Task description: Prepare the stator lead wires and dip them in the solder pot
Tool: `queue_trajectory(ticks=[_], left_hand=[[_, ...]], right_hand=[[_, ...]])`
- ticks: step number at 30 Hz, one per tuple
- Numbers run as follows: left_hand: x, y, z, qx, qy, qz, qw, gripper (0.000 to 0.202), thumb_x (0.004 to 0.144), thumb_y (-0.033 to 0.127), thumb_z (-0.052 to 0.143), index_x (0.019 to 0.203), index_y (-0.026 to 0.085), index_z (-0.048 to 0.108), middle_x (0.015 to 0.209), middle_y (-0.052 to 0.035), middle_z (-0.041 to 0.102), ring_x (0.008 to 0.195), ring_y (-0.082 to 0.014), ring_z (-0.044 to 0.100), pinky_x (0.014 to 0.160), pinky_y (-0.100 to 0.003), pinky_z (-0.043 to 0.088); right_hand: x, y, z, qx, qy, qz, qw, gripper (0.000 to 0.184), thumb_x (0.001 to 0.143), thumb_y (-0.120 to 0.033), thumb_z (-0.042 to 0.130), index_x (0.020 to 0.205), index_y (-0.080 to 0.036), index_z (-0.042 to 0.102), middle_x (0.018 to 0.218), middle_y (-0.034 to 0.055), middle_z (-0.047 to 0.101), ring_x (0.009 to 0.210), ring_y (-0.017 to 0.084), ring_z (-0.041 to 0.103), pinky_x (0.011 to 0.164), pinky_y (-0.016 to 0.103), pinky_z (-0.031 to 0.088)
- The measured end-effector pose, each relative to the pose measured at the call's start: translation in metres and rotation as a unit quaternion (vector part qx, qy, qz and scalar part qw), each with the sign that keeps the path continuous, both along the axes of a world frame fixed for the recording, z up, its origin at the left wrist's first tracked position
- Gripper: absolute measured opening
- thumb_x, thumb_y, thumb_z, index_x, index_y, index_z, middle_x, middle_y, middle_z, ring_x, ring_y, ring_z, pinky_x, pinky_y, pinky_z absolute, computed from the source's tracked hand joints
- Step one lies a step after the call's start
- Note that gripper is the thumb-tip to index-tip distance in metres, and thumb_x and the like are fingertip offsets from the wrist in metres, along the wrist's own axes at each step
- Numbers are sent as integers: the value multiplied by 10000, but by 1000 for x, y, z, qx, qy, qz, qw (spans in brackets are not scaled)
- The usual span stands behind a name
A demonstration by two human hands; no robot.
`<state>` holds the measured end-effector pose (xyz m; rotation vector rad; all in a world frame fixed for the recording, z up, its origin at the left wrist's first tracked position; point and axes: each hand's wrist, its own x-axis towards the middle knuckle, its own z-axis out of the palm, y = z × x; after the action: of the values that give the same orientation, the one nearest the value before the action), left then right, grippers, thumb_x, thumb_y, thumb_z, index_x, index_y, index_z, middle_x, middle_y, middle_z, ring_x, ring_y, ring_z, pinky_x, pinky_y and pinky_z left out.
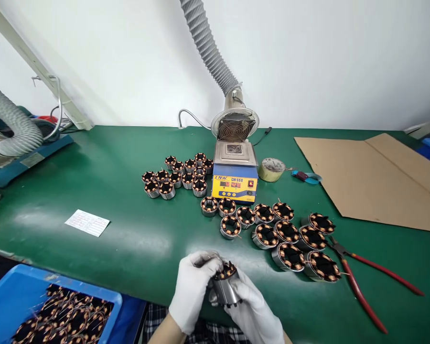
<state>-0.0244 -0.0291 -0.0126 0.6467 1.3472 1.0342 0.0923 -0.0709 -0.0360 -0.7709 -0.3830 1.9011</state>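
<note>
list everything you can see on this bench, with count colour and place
stator: one, copper and silver, held in both hands
stators: about thirteen, left of the solder pot
stators: about thirteen, right front of the pot
solder pot: one, blue and yellow, centre back
fume hose: one, grey, above the pot
tape roll: one, right of the pot
pliers: one, red handles, right
cardboard: brown, right back
paper slip: one, white, left
bin: blue, front left
left hand: white glove
right hand: white glove

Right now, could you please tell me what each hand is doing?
Left hand: closed on the top of the stator.
Right hand: closed around the same stator from below.
</note>
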Motion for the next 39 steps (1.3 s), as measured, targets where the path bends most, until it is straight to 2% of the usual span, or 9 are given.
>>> queue_trajectory(ticks=[4, 7, 9, 13, 17, 22, 31, 37, 39], left_hand=[[-21, 8, -12, 70, -26, 27, 997, 296, 607, 407, 745, 784, 184, 668, 758, -6, 710, 761, -141, 634, 752, -245, 472], [-22, 9, -12, 43, -65, -94, 993, 509, 587, 449, 766, 1022, 214, 645, 1055, -53, 701, 1019, -180, 611, 912, -270, 435], [-13, 7, -10, 23, -62, -141, 988, 464, 560, 468, 778, 912, 180, 686, 961, -65, 725, 937, -181, 636, 864, -262, 463], [-1, 11, -9, 6, -95, -27, 995, 375, 553, 485, 777, 690, 153, 668, 647, -11, 693, 631, -113, 612, 632, -213, 479], [-16, 22, -7, 50, -149, 87, 984, 338, 560, 437, 788, 761, 194, 668, 685, 13, 705, 740, -125, 651, 776, -237, 480], [-24, 20, 0, -14, -2, -94, 995, 345, 497, 239, 795, 816, 153, 697, 802, -38, 718, 768, -151, 628, 753, -256, 472], [-15, 19, 4, -20, 64, -137, 988, 131, 488, 210, 703, 517, 155, 587, 504, 31, 582, 528, -104, 504, 561, -243, 415], [-12, 14, 3, 5, 61, -78, 995, 380, 420, 171, 727, 798, 162, 692, 881, -84, 727, 866, -242, 642, 815, -344, 479], [-8, 17, 4, 3, 60, -110, 992, 294, 471, 203, 708, 761, 157, 690, 817, -76, 728, 814, -233, 643, 771, -337, 483]], right_hand=[[-5, -2, -9, 98, -280, -70, 952, 555, 567, -266, 719, 1096, -186, 571, 993, 84, 672, 853, 239, 638, 714, 334, 541], [-12, -3, -25, 169, -476, -151, 850, 477, 575, -238, 704, 1030, -197, 565, 945, 82, 681, 829, 241, 656, 727, 338, 557], [-16, -2, -33, 235, -562, -173, 774, 378, 607, -260, 708, 950, -204, 558, 940, 96, 676, 827, 251, 660, 731, 357, 559], [-18, 1, -37, 336, -637, -165, 674, 319, 706, -265, 650, 982, -215, 499, 958, 108, 662, 837, 247, 661, 696, 357, 562], [-18, 3, -38, 366, -678, -206, 603, 307, 734, -320, 621, 975, -212, 465, 871, 106, 658, 743, 252, 663, 612, 360, 564], [-18, 5, -41, 375, -677, -199, 602, 297, 778, -360, 584, 998, -212, 452, 892, 113, 656, 755, 247, 665, 597, 341, 560], [-15, -1, -47, 350, -674, -157, 631, 409, 715, -346, 661, 1051, -217, 467, 927, 110, 676, 811, 266, 670, 623, 349, 563], [-16, -1, -44, 351, -661, -154, 645, 377, 726, -316, 660, 1022, -219, 448, 947, 122, 663, 818, 267, 667, 625, 358, 563], [-17, 0, -41, 355, -656, -156, 648, 348, 729, -303, 652, 996, -223, 443, 927, 112, 659, 799, 259, 666, 613, 352, 559]])
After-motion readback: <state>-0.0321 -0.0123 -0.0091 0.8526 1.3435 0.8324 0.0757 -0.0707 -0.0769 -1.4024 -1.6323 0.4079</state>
